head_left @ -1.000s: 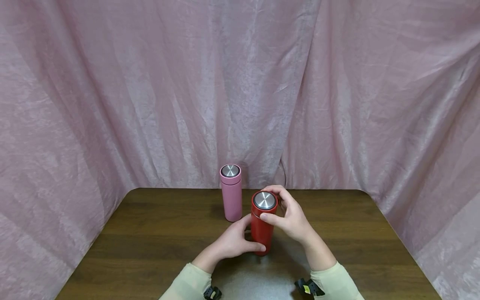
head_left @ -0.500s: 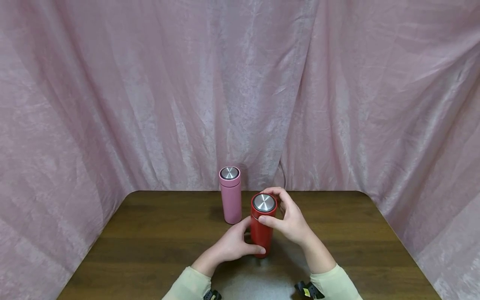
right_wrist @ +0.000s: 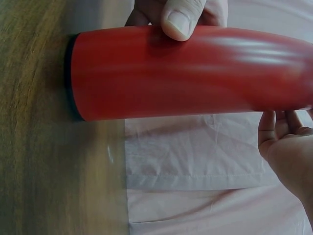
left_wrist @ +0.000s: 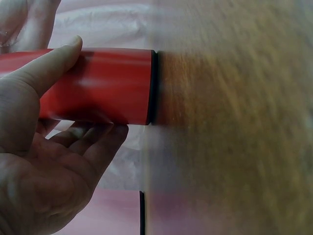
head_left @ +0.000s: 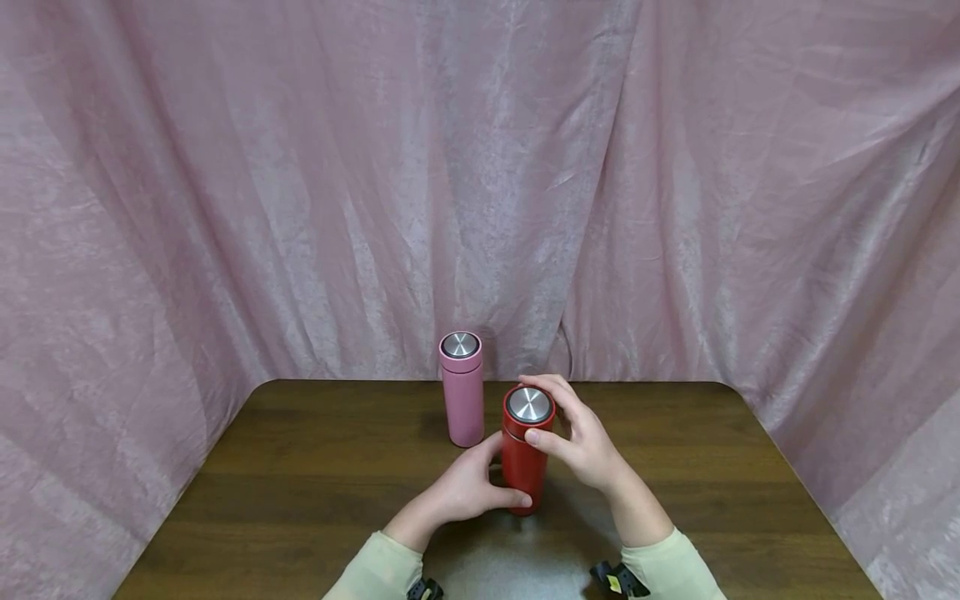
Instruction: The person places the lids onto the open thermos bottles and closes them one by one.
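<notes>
A red thermos bottle [head_left: 522, 468] with a round silver-topped lid [head_left: 529, 404] stands upright on the table. Low on its body, my left hand [head_left: 471, 483] grips it from the left, the thumb across the front. In the left wrist view the left thumb lies on the red wall [left_wrist: 107, 85] and the fingers go behind it. My right hand [head_left: 585, 442] holds the lid end from the right, thumb in front and fingers round the far side. The black base of the bottle meets the wood in the right wrist view. Behind to the left stands a pink thermos bottle [head_left: 464, 400], untouched.
The dark wooden table [head_left: 315, 475] has rounded far corners. Pink velvety curtains [head_left: 360, 192] hang behind it and on both sides. Black straps [head_left: 618, 579] sit at both wrists, beside pale green sleeves.
My right thumb has shifted slightly to the right across the red bottle's lid edge. The left hand keeps its grip, and both bottles stay where they were.
</notes>
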Demonstrator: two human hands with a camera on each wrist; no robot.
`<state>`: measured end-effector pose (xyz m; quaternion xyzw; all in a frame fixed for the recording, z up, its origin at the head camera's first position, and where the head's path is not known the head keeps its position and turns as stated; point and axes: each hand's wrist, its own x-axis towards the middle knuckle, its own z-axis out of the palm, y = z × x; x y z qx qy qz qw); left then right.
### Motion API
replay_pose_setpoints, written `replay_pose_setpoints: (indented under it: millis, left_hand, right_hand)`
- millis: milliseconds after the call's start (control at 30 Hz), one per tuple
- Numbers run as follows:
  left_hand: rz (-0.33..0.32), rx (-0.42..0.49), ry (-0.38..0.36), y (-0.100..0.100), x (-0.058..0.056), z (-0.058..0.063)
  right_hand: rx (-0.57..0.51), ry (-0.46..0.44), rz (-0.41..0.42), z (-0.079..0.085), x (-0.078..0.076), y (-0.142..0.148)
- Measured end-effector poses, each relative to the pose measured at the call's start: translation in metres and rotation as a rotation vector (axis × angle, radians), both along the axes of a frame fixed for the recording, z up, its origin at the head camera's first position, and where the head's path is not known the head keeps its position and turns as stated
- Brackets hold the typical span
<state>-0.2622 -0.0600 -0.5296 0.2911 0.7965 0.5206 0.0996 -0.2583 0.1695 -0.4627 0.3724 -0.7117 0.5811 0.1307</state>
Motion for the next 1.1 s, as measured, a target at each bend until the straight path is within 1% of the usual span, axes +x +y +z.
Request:
replay_pose_setpoints:
  millis: [200, 433, 567, 733, 1100]
  left_hand:
    - [-0.005, -0.002, 0.002, -0.0006, -0.0005, -0.0007]
    - [-0.003, -0.01, 0.008, -0.0006, -0.0018, -0.0013]
    - [-0.001, -0.015, 0.015, -0.0003, -0.002, -0.0014]
    - [-0.003, -0.017, 0.019, -0.0002, -0.0022, -0.0019]
    - [-0.007, -0.008, 0.01, 0.0003, -0.0034, -0.003]
  right_hand:
    - [-0.005, -0.01, -0.03, -0.0003, 0.0004, -0.0006]
    - [-0.014, -0.07, -0.09, 0.0004, 0.0014, -0.0017]
    - [-0.01, -0.083, -0.126, 0.0028, 0.0034, -0.0029]
    - [-0.008, -0.107, -0.152, 0.0047, 0.0052, -0.0044]
    - [0.0, -0.116, -0.196, 0.0046, 0.0069, -0.0072]
